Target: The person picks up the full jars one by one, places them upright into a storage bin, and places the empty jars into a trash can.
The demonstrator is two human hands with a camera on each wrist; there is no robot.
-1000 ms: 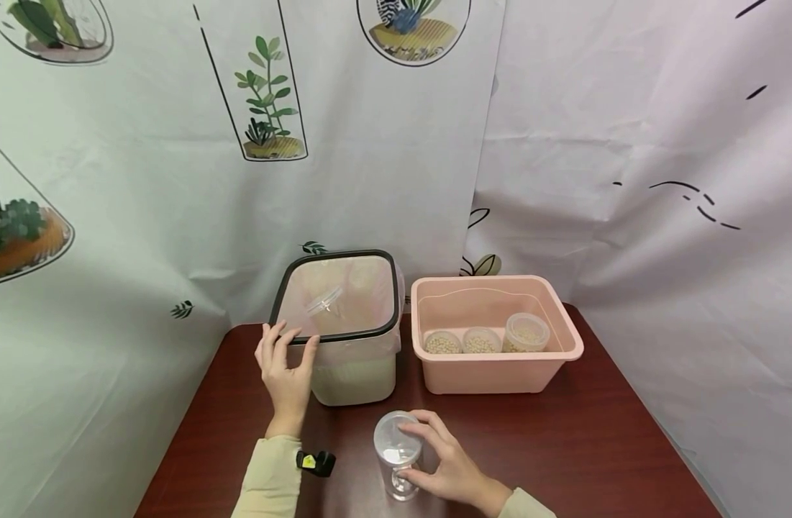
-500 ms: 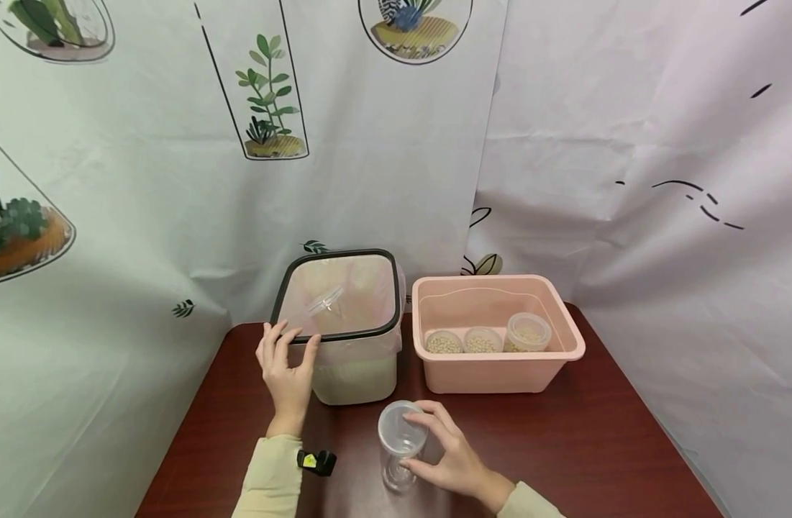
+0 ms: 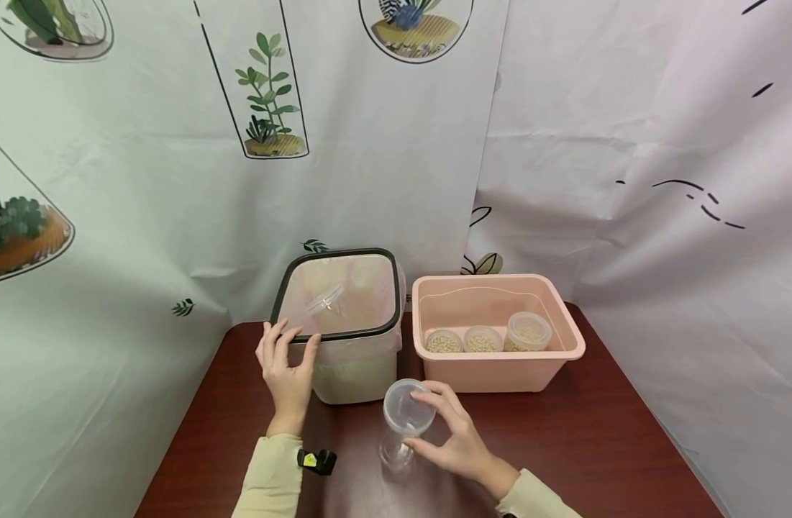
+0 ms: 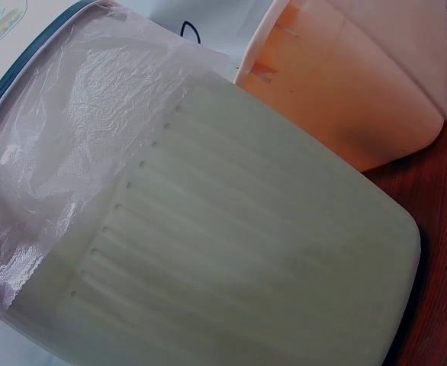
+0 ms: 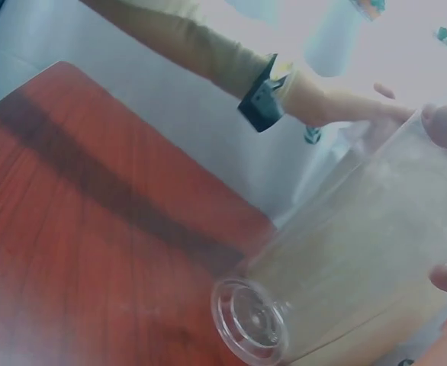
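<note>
My right hand grips a clear plastic jar by its upper part, thumb on the near side and fingers at the top rim. The jar tilts over the table; in the right wrist view its round base shows, and it looks empty. My left hand rests its spread fingers on the black rim of a lined trash bin, at the near left corner. In the left wrist view the bin's ribbed side and pinkish liner fill most of the picture. A clear plastic piece lies inside the bin.
Right of the bin stands a pink tub with small round containers of pale beads or beans, one set higher than the others. Both stand on the dark red table, before a printed cloth.
My right hand has moved the jar away from me and slightly right, toward the bin, tilting its top forward. My left hand has stayed on the bin's rim.
</note>
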